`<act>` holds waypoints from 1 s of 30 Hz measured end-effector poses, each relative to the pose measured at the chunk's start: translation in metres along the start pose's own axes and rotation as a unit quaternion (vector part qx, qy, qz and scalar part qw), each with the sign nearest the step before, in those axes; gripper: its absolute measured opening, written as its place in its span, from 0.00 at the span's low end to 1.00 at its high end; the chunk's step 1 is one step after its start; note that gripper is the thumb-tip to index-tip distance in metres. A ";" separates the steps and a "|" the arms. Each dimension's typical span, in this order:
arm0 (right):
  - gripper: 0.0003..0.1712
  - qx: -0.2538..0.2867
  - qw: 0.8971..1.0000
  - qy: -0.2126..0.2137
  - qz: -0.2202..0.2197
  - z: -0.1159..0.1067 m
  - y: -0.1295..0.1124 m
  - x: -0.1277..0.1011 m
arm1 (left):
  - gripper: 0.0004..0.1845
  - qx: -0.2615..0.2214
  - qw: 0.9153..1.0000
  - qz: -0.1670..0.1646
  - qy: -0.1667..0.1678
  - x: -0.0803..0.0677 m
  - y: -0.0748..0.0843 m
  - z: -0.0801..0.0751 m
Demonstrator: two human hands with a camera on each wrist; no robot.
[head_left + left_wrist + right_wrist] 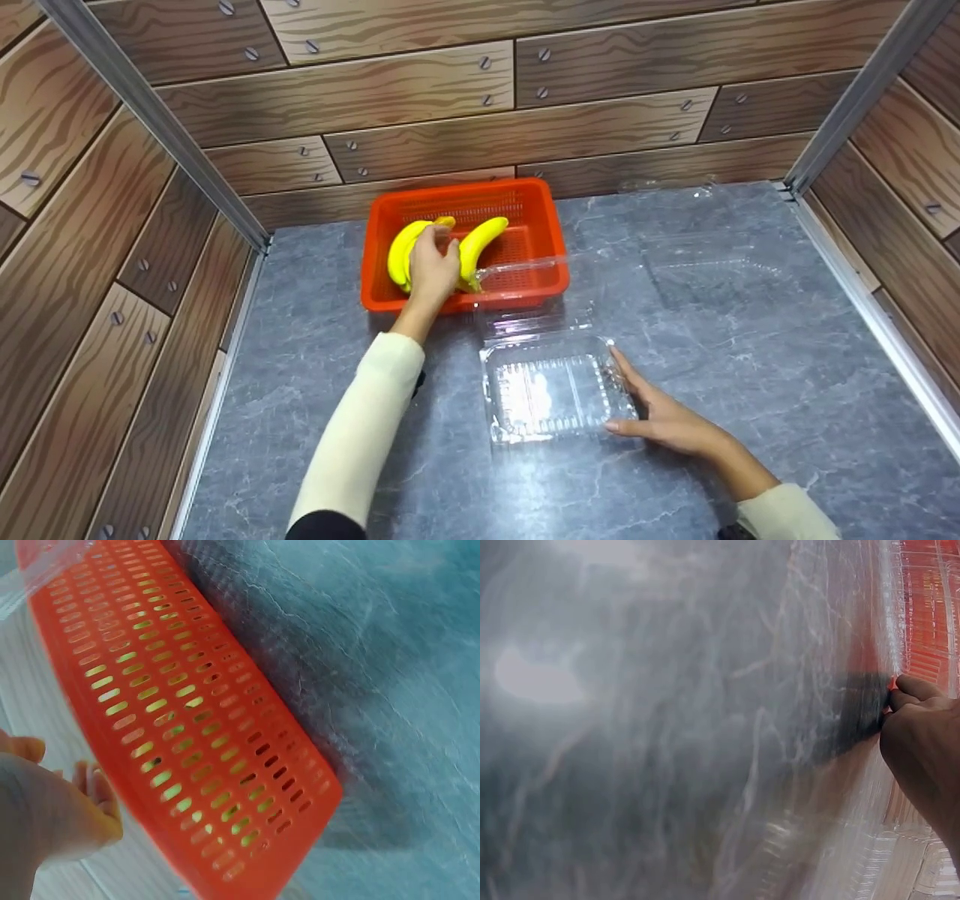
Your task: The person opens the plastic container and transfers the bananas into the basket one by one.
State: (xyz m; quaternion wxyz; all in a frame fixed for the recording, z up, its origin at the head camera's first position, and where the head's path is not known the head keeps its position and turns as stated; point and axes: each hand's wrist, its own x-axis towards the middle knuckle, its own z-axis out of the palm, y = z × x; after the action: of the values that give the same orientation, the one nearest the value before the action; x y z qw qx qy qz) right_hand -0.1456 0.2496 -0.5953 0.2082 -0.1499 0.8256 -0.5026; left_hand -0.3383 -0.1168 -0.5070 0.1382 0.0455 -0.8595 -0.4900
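Wood-plank panels (420, 90) with screws wall three sides. Metal posts (157, 120) stand at corners. The tabletop (750, 390) is grey marble

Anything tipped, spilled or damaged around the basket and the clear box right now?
Nothing stands out. The bananas lie inside the orange basket under the left hand. The clear clamshell box sits flat and open, its lid leaning on the basket; the right hand steadies it.
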 end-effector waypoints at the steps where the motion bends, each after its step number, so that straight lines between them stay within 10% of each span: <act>1: 0.69 -0.003 1.000 0.000 0.001 -0.001 0.000 0.000 | 0.13 -0.008 1.000 0.010 0.012 -0.004 0.001 -0.003; 18: 0.69 -0.021 1.000 0.004 0.011 -0.008 0.003 -0.001 | 0.04 -0.036 0.993 0.100 0.053 -0.104 -0.027 -0.028; 30: 0.69 -0.009 1.000 0.009 0.011 0.000 0.003 0.002 | 0.22 0.047 0.988 0.091 -0.112 -0.175 -0.034 -0.013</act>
State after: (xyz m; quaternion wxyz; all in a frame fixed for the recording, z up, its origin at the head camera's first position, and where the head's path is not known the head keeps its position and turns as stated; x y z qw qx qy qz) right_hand -0.1473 0.2501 -0.5983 0.2047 -0.1378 0.8335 -0.4943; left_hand -0.1693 -0.1078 -0.5631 0.0827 -0.0812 -0.8920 -0.4368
